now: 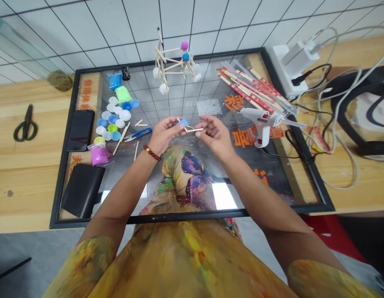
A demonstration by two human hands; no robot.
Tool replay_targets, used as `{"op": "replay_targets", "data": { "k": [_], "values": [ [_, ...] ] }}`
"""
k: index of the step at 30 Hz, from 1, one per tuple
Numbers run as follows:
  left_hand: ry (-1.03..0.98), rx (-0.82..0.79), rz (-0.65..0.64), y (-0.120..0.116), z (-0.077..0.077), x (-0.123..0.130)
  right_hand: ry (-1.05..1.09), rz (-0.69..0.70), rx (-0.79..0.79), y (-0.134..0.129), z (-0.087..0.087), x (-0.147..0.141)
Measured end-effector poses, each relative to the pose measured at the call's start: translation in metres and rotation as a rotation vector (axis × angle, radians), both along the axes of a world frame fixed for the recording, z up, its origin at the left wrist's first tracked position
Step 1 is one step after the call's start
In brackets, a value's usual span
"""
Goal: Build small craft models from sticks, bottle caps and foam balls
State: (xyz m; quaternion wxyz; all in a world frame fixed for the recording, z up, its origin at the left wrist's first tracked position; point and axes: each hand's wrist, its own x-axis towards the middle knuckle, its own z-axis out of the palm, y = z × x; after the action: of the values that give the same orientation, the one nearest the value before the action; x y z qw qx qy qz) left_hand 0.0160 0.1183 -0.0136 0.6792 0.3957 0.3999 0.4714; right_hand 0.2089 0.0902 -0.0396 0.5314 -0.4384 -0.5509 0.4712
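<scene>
Over the middle of the glass-topped board, my left hand [169, 131] pinches a small assembly of short wooden sticks [193, 130] with a blue piece [182, 123] on it. My right hand [214, 134] has its thumb and a finger closed on the other end of a stick. Just left of my left hand lie blue-handled thread snips [138, 134] and loose stick pieces [121, 138]. Farther back stands a stick frame [171, 62] with magenta, blue and white balls on it. A white glue gun [262, 124] rests to the right of my right hand.
Colored plastic caps [113, 118] and clay packets [99, 154] lie at left, near a phone [80, 130] and a black wallet-like item [83, 190]. Bundled chopsticks [249, 87] lie back right. A power strip [288, 70] with tangled cables is at right, scissors [25, 126] far left.
</scene>
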Motion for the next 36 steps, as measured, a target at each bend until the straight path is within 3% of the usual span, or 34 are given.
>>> {"op": "replay_targets", "data": {
  "k": [9, 15, 24, 36],
  "values": [
    [0.115, 0.101, -0.118, -0.0013, -0.0037, -0.0034, 0.113, -0.103, -0.031, 0.0012, 0.0052, -0.0042],
    [0.344, 0.358, -0.257, -0.0049, -0.0068, -0.0027, 0.105, -0.120, -0.003, 0.0008, 0.0067, -0.0065],
    [0.823, 0.759, -0.153, -0.0047, -0.0034, -0.0033, -0.018, 0.020, 0.014, -0.0069, 0.0104, -0.0015],
    [0.827, 0.765, -0.246, -0.0035, 0.0022, -0.0081, -0.031, -0.061, 0.010, -0.0034, 0.0058, -0.0064]
  ]
}}
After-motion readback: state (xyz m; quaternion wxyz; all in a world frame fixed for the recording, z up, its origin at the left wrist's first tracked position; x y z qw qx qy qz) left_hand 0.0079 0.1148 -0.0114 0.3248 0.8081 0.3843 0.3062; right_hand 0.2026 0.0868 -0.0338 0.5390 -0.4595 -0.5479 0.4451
